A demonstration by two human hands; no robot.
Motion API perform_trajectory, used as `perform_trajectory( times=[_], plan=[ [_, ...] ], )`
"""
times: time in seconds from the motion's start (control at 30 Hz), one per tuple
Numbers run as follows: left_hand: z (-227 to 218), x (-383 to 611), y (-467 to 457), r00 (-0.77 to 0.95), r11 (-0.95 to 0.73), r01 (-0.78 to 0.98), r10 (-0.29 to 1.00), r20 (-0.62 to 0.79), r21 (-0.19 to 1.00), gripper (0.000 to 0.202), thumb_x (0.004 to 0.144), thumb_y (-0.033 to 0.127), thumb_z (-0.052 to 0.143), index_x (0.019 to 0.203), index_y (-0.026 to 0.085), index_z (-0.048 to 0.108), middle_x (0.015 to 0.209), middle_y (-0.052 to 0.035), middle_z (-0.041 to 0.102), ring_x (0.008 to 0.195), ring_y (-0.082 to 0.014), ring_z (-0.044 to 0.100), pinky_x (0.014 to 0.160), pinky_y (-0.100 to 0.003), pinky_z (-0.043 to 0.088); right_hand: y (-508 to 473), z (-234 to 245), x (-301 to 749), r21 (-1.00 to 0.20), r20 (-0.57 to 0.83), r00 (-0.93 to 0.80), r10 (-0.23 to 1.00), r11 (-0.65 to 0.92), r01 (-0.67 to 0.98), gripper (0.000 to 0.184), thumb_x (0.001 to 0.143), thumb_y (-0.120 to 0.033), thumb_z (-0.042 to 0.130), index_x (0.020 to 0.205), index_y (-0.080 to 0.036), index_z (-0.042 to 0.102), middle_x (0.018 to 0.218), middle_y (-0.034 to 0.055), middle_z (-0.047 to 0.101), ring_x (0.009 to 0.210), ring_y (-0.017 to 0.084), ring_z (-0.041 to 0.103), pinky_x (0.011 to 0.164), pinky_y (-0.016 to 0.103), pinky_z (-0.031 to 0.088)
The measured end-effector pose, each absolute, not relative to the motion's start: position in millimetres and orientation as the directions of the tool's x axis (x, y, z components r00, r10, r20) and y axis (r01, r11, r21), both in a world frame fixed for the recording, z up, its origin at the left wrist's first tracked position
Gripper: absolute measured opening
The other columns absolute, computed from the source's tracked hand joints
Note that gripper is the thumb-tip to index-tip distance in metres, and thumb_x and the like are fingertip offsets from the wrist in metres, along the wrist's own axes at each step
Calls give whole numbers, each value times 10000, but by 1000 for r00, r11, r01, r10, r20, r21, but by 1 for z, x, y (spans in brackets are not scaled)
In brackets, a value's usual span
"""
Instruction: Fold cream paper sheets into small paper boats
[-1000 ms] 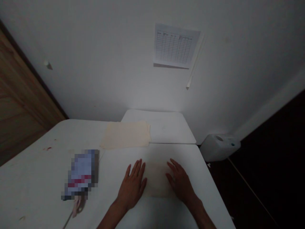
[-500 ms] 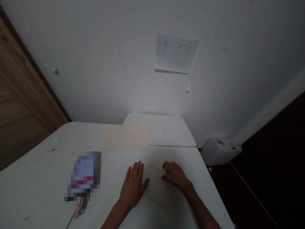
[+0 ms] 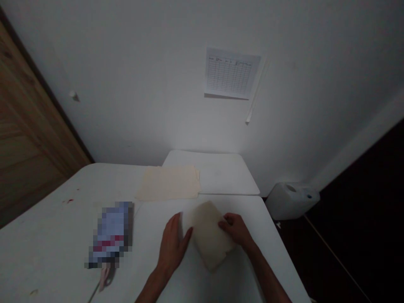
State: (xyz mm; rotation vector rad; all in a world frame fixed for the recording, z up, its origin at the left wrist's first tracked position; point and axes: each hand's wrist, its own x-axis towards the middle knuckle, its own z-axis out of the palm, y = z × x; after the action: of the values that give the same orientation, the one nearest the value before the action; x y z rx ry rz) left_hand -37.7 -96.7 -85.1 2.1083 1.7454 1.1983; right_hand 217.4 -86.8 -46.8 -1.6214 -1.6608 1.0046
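Observation:
My right hand (image 3: pixel 236 229) pinches the right edge of a folded beige paper (image 3: pixel 210 240) between thumb and fingers. The paper is tilted and slightly blurred, raised a little off the white table (image 3: pixel 151 248), with a notch at its lower right corner. My left hand (image 3: pixel 173 239) is open at the paper's left side, thumb apart from the fingers. Its thumb tip is close to the paper's left edge; whether it touches I cannot tell. Farther back and to the left lies a stack of flat beige papers (image 3: pixel 168 182), lined up loosely.
A pixelated blue-and-white item (image 3: pixel 112 231) lies left, with scissors-like pink handles (image 3: pixel 104 277) at its lower end. A white board or second tabletop (image 3: pixel 221 170) meets the wall. A printed sheet (image 3: pixel 232 75) hangs there. A white plastic container (image 3: pixel 292 202) stands right of the table.
The beige paper lay flat on the table and is now lifted and turned, pinched in my right hand. My left hand has shifted slightly left and rolled onto its side.

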Motion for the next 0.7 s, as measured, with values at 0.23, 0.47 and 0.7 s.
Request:
perform_trajectory(
  times=[0.23,0.47,0.7],
  plan=[
    [-69,-25,-91,36,56,35,998,-57,998,523,711,586,669,1012,161,633,731,-33,672,558,-151,606,457,-241,463,-103,-57,204,-982,-169,65,984,-174,79,562,673,-664,653,901,-150,622,833,96,720,737,248,674,626,325,514],
    [-74,-25,-92,89,160,31,983,-162,987,450,655,569,707,797,143,680,503,23,560,383,-82,441,351,-177,300,-108,-62,201,-989,-134,59,989,-137,60,547,676,-676,658,835,-153,625,782,65,693,729,225,650,642,305,494],
    [-79,-31,-88,95,137,67,985,-143,988,442,671,578,689,771,148,666,525,27,555,392,-86,442,357,-183,298,-100,-76,219,-988,-47,-10,999,-45,151,460,701,-580,701,787,-130,656,751,68,686,706,209,635,623,283,471]
  ],
)
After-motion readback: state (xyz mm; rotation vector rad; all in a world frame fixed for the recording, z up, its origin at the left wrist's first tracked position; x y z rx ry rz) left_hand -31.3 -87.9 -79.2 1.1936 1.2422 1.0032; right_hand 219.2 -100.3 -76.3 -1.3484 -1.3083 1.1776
